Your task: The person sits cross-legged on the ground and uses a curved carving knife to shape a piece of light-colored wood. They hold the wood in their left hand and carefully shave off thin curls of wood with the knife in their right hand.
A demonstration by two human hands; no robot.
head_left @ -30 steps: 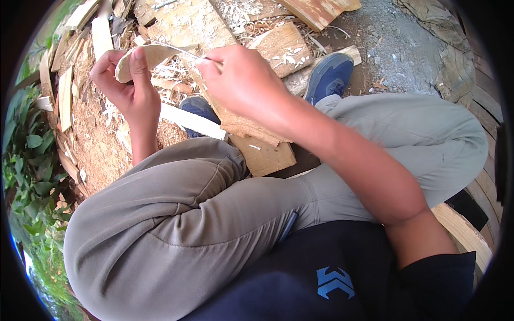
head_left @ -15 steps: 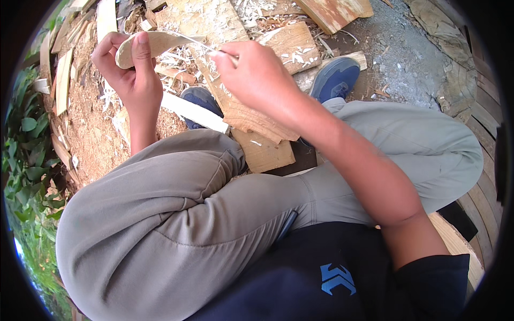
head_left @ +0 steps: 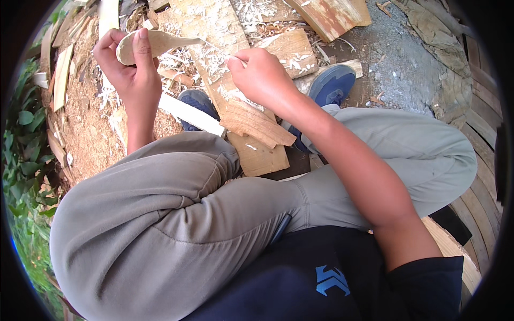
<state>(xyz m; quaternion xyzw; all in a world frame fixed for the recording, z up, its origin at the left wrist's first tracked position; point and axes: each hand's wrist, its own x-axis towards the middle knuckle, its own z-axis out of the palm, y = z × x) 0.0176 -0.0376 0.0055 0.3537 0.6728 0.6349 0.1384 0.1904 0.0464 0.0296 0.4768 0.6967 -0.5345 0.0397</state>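
My left hand [head_left: 135, 67] is closed around the broad, rounded end of a pale carved wooden piece shaped like a spoon [head_left: 162, 43], thumb on top. Its narrow end points right, toward my other hand. My right hand [head_left: 261, 75] grips a carving knife by its handle, which the fingers mostly hide. The knife's thin blade [head_left: 214, 48] reaches up and left to the narrow tip of the wood. Whether blade and wood touch, I cannot tell.
Below my hands lie boards [head_left: 292, 51] strewn with curled shavings, a pale wooden strip [head_left: 193, 115] and a rough brown piece [head_left: 254, 124]. My blue shoes [head_left: 333, 85] stand among them. Leafy plants [head_left: 27, 128] edge the left, grey ground [head_left: 401, 69] the right.
My right hand has moved right and slightly down, carrying the knife from along the wood out to its narrow tip. My left hand keeps its grip almost in place.
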